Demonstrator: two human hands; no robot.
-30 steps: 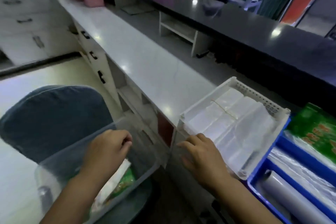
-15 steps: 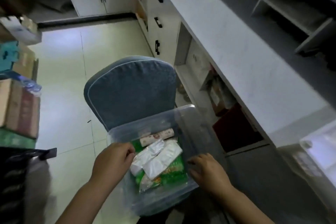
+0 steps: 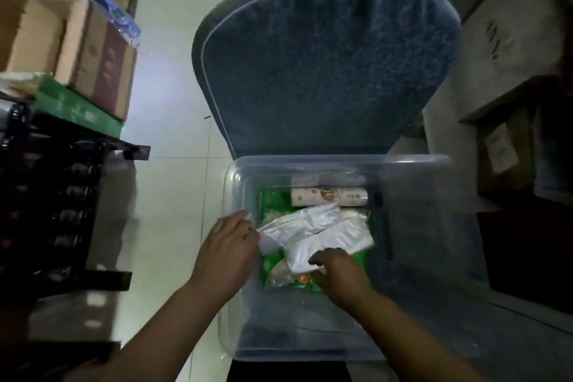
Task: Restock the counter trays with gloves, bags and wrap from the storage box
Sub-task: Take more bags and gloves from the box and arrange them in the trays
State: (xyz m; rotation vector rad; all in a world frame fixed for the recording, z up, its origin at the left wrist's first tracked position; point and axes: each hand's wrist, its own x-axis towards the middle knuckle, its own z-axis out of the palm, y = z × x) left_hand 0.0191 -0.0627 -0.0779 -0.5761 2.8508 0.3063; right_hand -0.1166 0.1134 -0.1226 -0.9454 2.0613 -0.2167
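Note:
A clear plastic storage box (image 3: 341, 161) sits on the seat of a blue chair, seen from above. Inside lie two white folded plastic packs (image 3: 313, 225), a paper-labelled roll (image 3: 329, 197) at the far side, and green printed packets (image 3: 273, 205) underneath. My left hand (image 3: 228, 246) holds the box's left rim, its fingers curled over the edge beside the white packs. My right hand (image 3: 339, 274) is inside the box, with its fingers curled on the near edge of the nearer white pack (image 3: 341, 237). The counter trays are out of view.
The blue padded chair back (image 3: 325, 56) rises behind the box. Cardboard boxes (image 3: 77, 46) are stacked on a green board at the left, above a black rack (image 3: 46, 195). Dim cabinet shelves (image 3: 511, 139) under the counter stand close on the right. Pale tiled floor (image 3: 173, 102) lies between.
The view has swung from the counter trays down onto the storage box. My right hand left the white tray and went into the box onto the white pack. My left hand stayed at the rim.

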